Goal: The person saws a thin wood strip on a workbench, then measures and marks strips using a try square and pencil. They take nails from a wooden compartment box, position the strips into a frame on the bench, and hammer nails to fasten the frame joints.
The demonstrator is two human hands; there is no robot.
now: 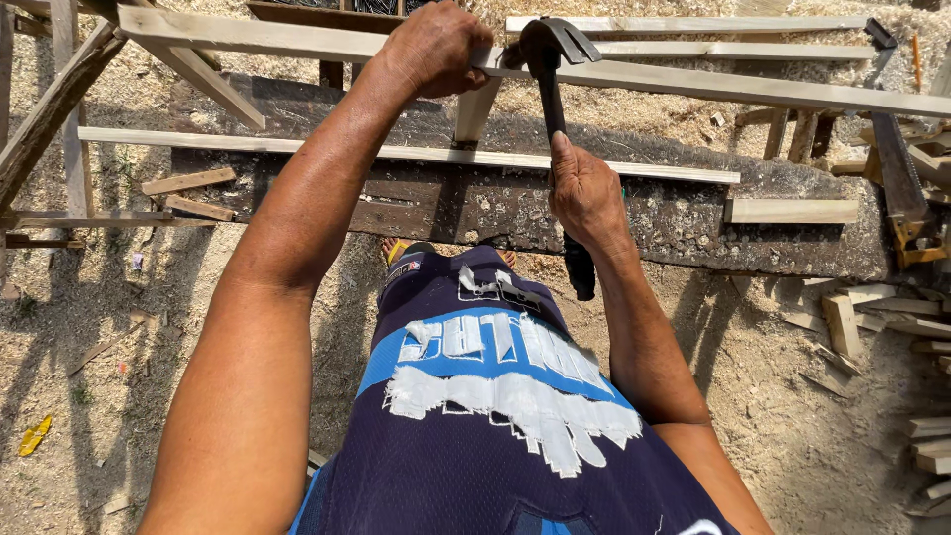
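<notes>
My left hand (434,48) grips a pale wooden slat (753,89) that runs across the top of the view as part of a light wooden frame. A black claw hammer (551,79) is held upright in my right hand (586,193), fingers wrapped around its handle. The hammer's head (557,40) rests against the slat just right of my left hand. A short upright piece (477,107) joins this slat to a lower slat (297,146) below. My dark blue shirt with white lettering fills the lower middle.
A dark, sawdust-strewn plank (693,223) lies under the frame. A handsaw (899,178) rests at the right. Wood offcuts (842,322) are scattered at the right and left (188,181). Sawdust covers the ground. Rough timber posts (50,99) stand at the upper left.
</notes>
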